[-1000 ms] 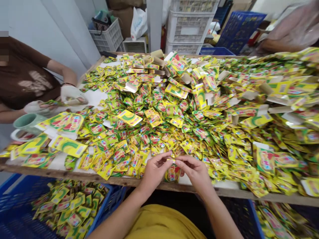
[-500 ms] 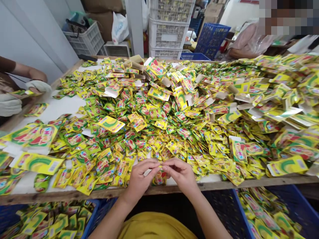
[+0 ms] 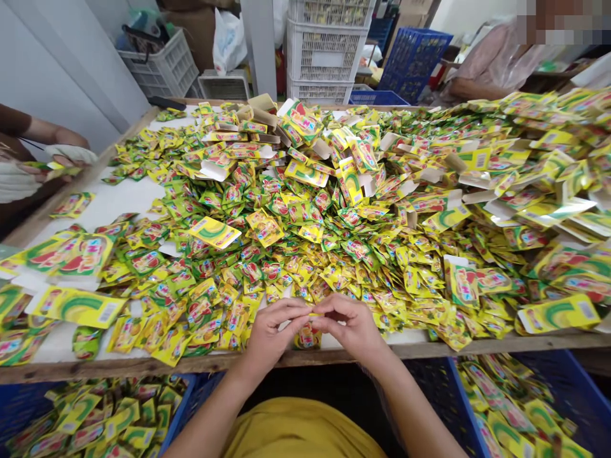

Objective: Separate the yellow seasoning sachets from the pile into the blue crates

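Left hand [image 3: 274, 331] and right hand [image 3: 353, 324] sit low over the near edge of the counter [image 3: 143, 367], fingers curled in. Both grips are almost closed: thumbs and forefingers meet in a tight pinch on a small yellow piece [image 3: 315, 314]. Fingertips hide most of it, so can't tell if it's a whole sachet or a torn bit. Piece is held just clear of the counter, above a red-and-yellow sachet [image 3: 308, 337] lying near the edge under the hands. Beyond that, a wide loose heap of yellow-green sachets [image 3: 305, 216] covers most of the counter, with larger flat packets [image 3: 76, 307] on the left and right and a bare white sheet [image 3: 112, 203] showing at left. Blue crates [image 3: 193, 397] below the near edge hold more sachets. Co-worker's gloved hands [image 3: 19, 181] at the left end hold a sachet strip [image 3: 50, 168], well apart from the person's own. Handling notes: foil looks slick, so pad-to-pad contact probably beats nails. Best to work with the wrists low and the pinch over the counter edge, away from the heap, so nothing dropped gets lost among the loose sachets. Small even force from both hands should limit tearing or slipping.
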{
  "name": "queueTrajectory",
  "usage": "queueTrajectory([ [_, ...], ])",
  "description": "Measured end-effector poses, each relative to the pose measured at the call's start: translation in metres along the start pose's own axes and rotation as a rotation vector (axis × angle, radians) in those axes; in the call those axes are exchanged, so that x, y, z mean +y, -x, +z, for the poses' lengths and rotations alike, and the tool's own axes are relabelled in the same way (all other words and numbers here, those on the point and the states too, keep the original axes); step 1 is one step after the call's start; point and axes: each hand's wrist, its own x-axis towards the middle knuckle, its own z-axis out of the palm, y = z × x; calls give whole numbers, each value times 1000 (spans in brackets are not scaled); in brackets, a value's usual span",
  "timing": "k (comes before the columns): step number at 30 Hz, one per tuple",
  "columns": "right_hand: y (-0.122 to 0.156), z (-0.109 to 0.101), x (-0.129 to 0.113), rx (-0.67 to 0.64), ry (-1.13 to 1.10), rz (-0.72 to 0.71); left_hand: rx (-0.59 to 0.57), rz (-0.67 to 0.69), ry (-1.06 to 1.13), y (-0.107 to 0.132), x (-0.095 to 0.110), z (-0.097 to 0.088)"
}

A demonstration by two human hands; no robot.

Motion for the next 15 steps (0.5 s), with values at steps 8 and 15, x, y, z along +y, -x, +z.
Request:
queueTrajectory([
  [8,31,22,4,194,227,-284,-62,103,-163,23,-7,-2],
  [15,36,8,4,87,256,-314,-124,49,-135,30,-11,13],
])
